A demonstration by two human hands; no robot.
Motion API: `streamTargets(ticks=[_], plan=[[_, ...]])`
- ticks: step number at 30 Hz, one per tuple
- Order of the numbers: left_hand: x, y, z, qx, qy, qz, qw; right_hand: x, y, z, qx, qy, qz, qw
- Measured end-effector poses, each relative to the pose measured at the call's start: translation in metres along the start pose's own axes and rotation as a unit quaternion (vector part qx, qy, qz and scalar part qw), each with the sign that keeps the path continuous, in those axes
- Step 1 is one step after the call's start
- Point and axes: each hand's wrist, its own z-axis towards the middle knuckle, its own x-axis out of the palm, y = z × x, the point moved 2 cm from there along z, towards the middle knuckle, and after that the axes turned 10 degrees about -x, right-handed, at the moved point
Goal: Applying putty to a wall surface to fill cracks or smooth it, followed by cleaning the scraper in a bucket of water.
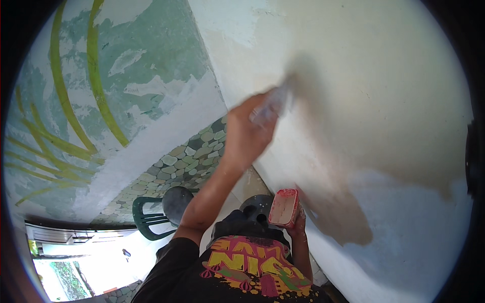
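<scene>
My left hand (248,129) is raised against the cream wall (384,76), its fingers closed round a pale, see-through-looking tool (271,107). Motion blurs this tool; its flat, thin far end meets the wall, much like a putty knife. Lower down, close to my body, my right hand (299,222) grips a red rectangular tub (284,208) by its side. Whitish paste coats the tub's inside and smears its rim. A brownish patch (348,222) spreads over the wall right of the tub; whether it is shadow or damp I cannot tell.
To the left stands a green-painted wall (151,45) with yellow stripes and whitish patches. Pebble-like stone cladding (172,164) runs along its foot. A dark green plastic chair (146,219) and a round dark seat (179,204) stand below. Bright daylight enters at lower left.
</scene>
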Motion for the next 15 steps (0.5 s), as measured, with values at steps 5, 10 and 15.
streamTargets(ticks=[5,10,15], plan=[[-0.016,0.013,0.058,-0.091,-0.079,0.048,0.992,0.001,-0.004,0.006,0.027,-0.027,-0.014,0.999],[0.01,-0.036,-0.011,0.046,0.099,0.003,0.994,0.023,-0.003,0.006,0.019,-0.016,-0.012,1.0],[-0.002,-0.028,0.009,-0.116,0.126,-0.141,0.975,0.02,-0.01,0.008,0.005,-0.012,0.004,1.0]])
